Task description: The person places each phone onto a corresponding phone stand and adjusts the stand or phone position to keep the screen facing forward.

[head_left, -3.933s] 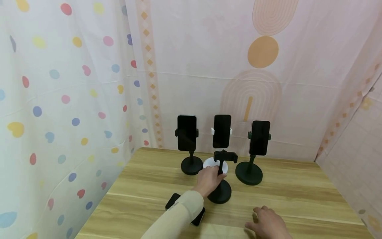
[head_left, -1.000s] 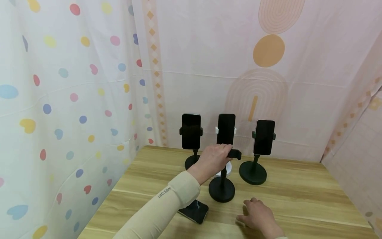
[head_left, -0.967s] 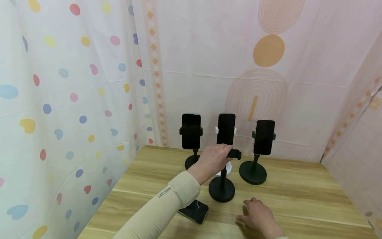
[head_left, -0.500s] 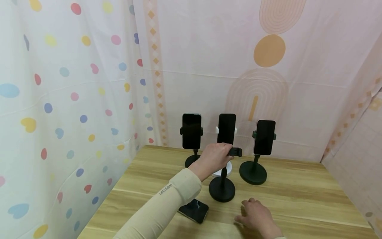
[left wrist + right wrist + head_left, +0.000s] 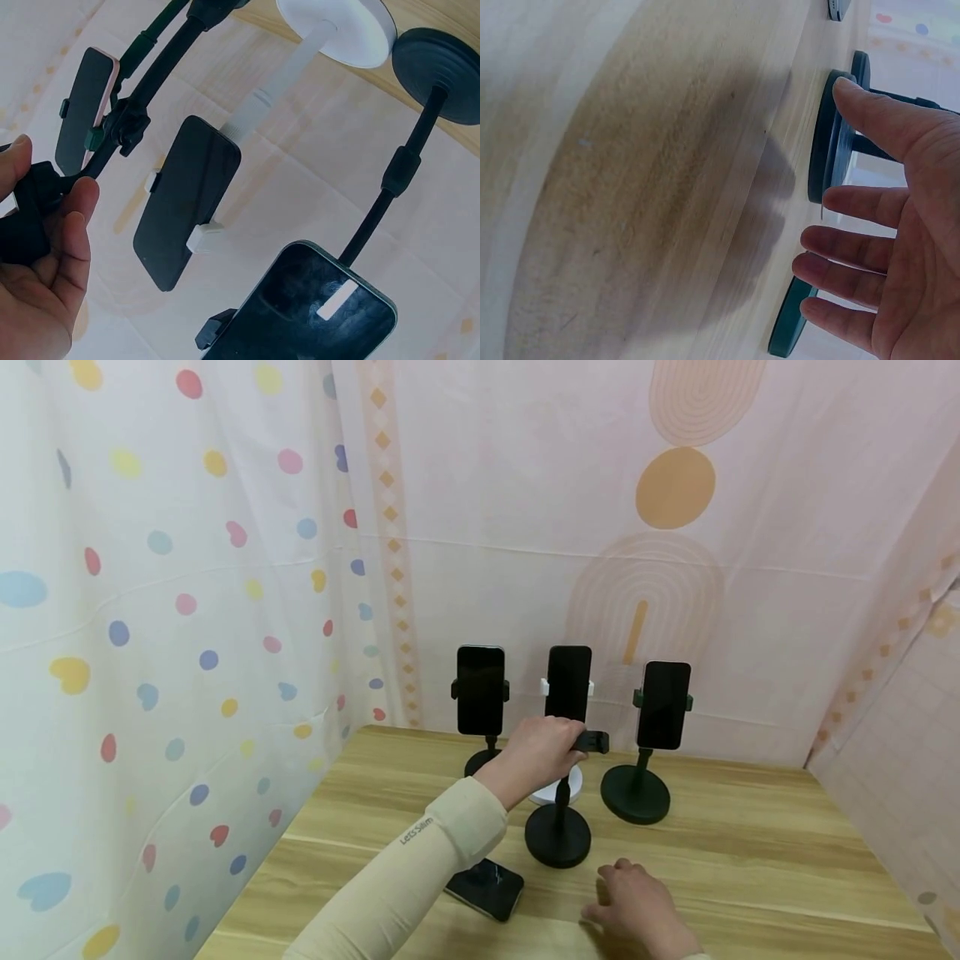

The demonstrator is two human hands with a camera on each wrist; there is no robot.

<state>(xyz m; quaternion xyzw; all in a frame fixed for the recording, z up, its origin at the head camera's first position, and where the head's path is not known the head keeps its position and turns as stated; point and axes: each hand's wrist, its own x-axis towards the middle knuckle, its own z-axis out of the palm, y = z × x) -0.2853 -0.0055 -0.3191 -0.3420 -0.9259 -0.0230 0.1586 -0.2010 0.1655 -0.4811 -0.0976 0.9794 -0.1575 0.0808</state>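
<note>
My left hand grips the clamp on top of a black phone stand, which stands upright mid-table. In the left wrist view, thumb and fingers close round that black clamp, and no phone shows in it. The hand covers much of the clamp in the head view. My right hand hovers near the table to the right of the stand's base. Its fingers are spread and hold nothing, as the right wrist view shows. A loose phone lies flat on the table, partly under the left sleeve.
Behind stand a black stand with a phone, a white one with a phone and a dark green one with a phone. Curtains enclose the wooden table at the back and sides.
Since the oldest frame, my left hand has moved up from the stand's pole to its clamp. My right hand has shifted left. Over the last second the clamp has turned slightly; the stand stays put.
</note>
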